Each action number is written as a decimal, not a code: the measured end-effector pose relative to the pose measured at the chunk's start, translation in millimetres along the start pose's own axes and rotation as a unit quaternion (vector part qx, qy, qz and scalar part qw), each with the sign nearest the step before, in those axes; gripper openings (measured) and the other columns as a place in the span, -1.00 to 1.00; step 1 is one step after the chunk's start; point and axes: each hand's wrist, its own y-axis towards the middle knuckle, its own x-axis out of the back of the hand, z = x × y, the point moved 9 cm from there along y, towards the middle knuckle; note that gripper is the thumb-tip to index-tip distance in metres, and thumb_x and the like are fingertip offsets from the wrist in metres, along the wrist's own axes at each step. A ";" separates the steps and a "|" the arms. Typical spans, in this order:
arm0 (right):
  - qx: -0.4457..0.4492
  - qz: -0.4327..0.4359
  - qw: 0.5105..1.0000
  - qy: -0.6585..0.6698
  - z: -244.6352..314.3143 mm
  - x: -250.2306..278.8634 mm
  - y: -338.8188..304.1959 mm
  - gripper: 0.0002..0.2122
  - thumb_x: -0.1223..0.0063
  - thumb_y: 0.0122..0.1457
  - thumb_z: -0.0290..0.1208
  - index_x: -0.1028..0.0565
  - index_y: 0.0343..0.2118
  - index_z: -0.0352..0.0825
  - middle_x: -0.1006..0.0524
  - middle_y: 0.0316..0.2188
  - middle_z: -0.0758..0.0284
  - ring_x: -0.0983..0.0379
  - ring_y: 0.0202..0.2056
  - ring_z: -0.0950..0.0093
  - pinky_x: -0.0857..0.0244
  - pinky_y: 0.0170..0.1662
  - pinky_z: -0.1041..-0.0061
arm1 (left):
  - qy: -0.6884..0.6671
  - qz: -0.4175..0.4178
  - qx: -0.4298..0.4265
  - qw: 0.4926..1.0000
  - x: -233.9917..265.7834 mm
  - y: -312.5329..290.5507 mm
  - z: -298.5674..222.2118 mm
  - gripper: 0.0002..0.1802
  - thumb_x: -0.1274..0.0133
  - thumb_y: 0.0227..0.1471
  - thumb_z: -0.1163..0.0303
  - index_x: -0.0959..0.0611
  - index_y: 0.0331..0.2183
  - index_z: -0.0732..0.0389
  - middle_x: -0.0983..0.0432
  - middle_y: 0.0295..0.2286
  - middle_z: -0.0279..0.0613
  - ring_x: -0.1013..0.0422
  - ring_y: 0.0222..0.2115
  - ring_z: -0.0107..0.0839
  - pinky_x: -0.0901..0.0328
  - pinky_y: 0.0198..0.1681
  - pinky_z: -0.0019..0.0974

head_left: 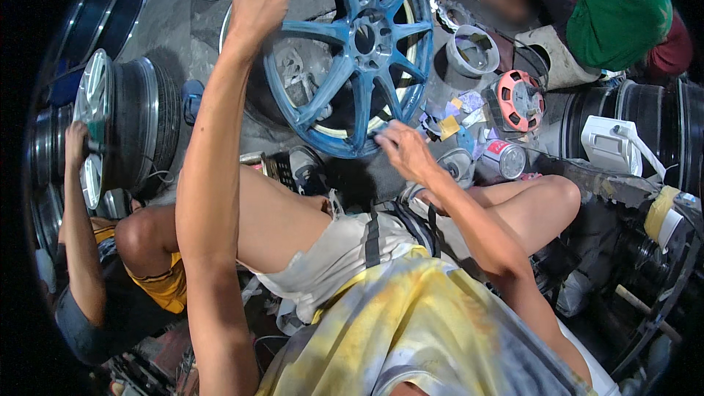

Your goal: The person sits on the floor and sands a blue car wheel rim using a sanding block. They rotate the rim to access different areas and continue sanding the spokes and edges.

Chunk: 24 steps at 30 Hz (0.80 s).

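Note:
A blue, many-spoked car wheel rim (363, 81) with a streaky, dusty-looking finish stands tilted in front of me, between and beyond my feet. High on its left side, my left hand (262, 0) grips the outer edge, arm stretched far out. My right hand (408, 152) is at the rim's lower right edge, fingers bent and drawn together against it. Something small and dark shows at those fingertips, too little of it visible to name. Behind the spokes, a pale ring (400, 95) shows through the gaps.
To the right are a translucent bucket (473, 51), a pink wheel-shaped piece (519, 100), a tin can (503, 159) and scattered paper scraps (449, 127). A person in green (620, 15) sits at upper right. At left another person's hand (76, 145) touches a wheel (95, 117). More rims are stacked both sides.

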 end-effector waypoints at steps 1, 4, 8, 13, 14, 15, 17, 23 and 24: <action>0.016 0.013 1.000 0.022 11.7 -4.8 -1.7 -0.81 -0.09 0.31 -0.36 -0.60 -0.24 -0.39 -0.48 -0.37 0.11 -0.47 -0.26 0.07 -0.34 -0.17 0.13 | -0.003 0.002 -0.001 1.000 0.7 0.0 -1.1 -0.68 -0.10 0.14 0.31 -0.71 -0.17 0.34 -0.59 -0.50 -0.07 -0.44 -0.45 -0.40 -0.32 -0.31 -0.21; 0.013 -0.007 1.000 0.000 21.5 7.8 -3.2 -0.82 -0.10 0.29 -0.36 -0.60 -0.28 -0.38 -0.49 -0.33 0.10 -0.48 -0.23 0.07 -0.35 -0.17 0.13 | 0.007 0.004 0.000 1.000 2.6 -0.2 -0.3 -0.68 -0.10 0.14 0.32 -0.70 -0.17 0.34 -0.58 -0.51 -0.09 -0.44 -0.45 -0.40 -0.31 -0.32 -0.22; -0.009 0.017 0.995 -0.094 13.9 5.6 1.2 -0.82 -0.10 0.28 -0.36 -0.59 -0.30 -0.39 -0.48 -0.31 0.09 -0.47 -0.22 0.07 -0.35 -0.14 0.14 | -0.026 0.003 -0.012 1.000 -0.5 -3.0 -2.0 -0.68 -0.10 0.14 0.32 -0.70 -0.16 0.33 -0.57 -0.51 -0.10 -0.43 -0.45 -0.41 -0.31 -0.32 -0.23; -0.017 0.001 0.999 -0.032 7.4 3.3 -4.2 -0.80 -0.07 0.29 -0.35 -0.63 -0.21 -0.37 -0.46 -0.32 0.12 -0.46 -0.21 0.06 -0.33 -0.10 0.13 | -0.005 -0.008 -0.024 1.000 1.9 1.3 -1.1 -0.68 -0.11 0.14 0.32 -0.70 -0.15 0.33 -0.57 -0.50 -0.12 -0.43 -0.45 -0.42 -0.31 -0.31 -0.23; -0.036 0.007 0.993 -0.109 -2.7 7.8 -1.2 -0.79 -0.06 0.30 -0.35 -0.64 -0.20 -0.36 -0.45 -0.32 0.13 -0.45 -0.20 0.06 -0.33 -0.09 0.13 | -0.002 -0.016 -0.036 0.999 2.6 -0.1 -0.2 -0.68 -0.11 0.14 0.32 -0.70 -0.14 0.33 -0.57 -0.50 -0.12 -0.43 -0.45 -0.43 -0.31 -0.31 -0.24; -0.018 -0.025 0.992 -0.119 -2.6 7.9 -0.2 -0.81 -0.07 0.29 -0.36 -0.64 -0.20 -0.34 -0.45 -0.32 0.14 -0.44 -0.19 0.09 -0.32 -0.12 0.13 | 0.005 -0.007 -0.047 0.999 0.6 2.2 10.5 -0.63 -0.12 0.17 0.25 -0.70 -0.08 0.27 -0.61 -0.43 -0.13 -0.46 -0.39 -0.44 -0.33 -0.24 -0.28; 0.008 -0.012 1.000 -0.013 14.8 -7.0 0.6 -0.81 -0.08 0.27 -0.35 -0.65 -0.20 -0.31 -0.46 -0.31 0.14 -0.44 -0.19 0.12 -0.31 -0.15 0.15 | 0.020 0.000 -0.065 0.998 3.0 9.6 33.3 -0.52 -0.14 0.22 0.09 -0.69 0.06 0.16 -0.70 -0.28 -0.14 -0.53 -0.26 -0.47 -0.35 -0.11 -0.38; -0.023 -0.063 0.981 -0.183 -6.0 15.3 1.1 -0.85 -0.06 0.26 -0.42 -0.62 -0.25 -0.35 -0.48 -0.35 0.13 -0.46 -0.22 0.05 -0.32 -0.13 0.09 | 0.006 0.032 0.005 0.999 -2.5 11.4 43.5 -0.50 -0.14 0.21 0.07 -0.68 0.06 0.17 -0.70 -0.26 -0.17 -0.52 -0.24 -0.46 -0.34 -0.08 -0.37; -0.023 -0.071 0.986 -0.146 -3.1 11.7 0.0 -0.85 -0.06 0.25 -0.42 -0.62 -0.24 -0.34 -0.48 -0.36 0.12 -0.47 -0.24 0.05 -0.32 -0.15 0.09 | 0.009 0.021 -0.012 1.000 -1.7 13.6 40.8 -0.50 -0.13 0.21 0.06 -0.68 0.06 0.16 -0.70 -0.28 -0.19 -0.52 -0.25 -0.47 -0.35 -0.09 -0.36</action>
